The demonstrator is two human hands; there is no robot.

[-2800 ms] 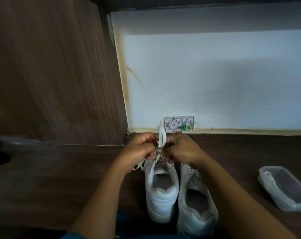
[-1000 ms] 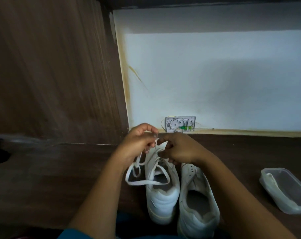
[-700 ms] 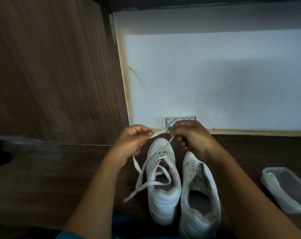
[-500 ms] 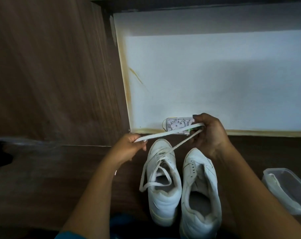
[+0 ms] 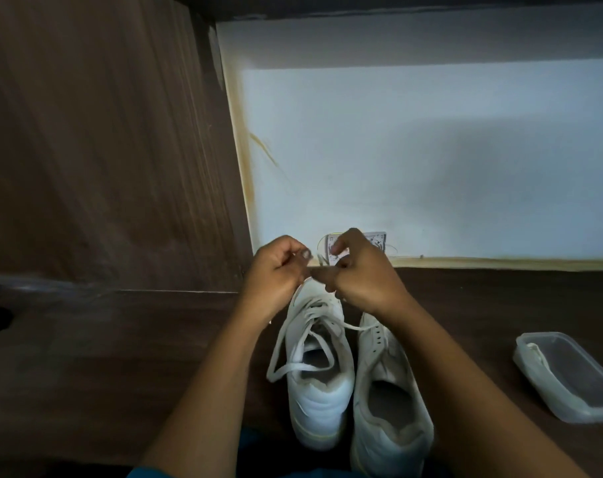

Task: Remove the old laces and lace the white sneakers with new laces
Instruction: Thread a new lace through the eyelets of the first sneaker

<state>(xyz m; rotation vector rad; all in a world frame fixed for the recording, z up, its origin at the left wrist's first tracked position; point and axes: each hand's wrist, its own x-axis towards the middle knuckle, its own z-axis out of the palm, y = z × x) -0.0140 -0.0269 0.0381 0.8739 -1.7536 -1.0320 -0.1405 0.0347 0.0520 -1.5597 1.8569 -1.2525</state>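
Here, head view: lace point(image 5: 358, 327) pinched between left grip point(image 5: 276, 270) and right grip point(image 5: 358, 276), raised just above toe of left sneaker point(image 5: 319, 395), likely so strand is drawn through eyelets. Slack loops trailed below grips; right sneaker point(image 5: 389, 408) left unlaced beneath right grip.

Matt dark wood-grain table point(image 5: 103, 357) and side panel point(image 5: 103, 150); smooth white sneakers point(image 5: 322, 391) with flat woven lace point(image 5: 289, 365); translucent plastic container point(image 5: 569, 374); matt painted wall point(image 5: 414, 160).
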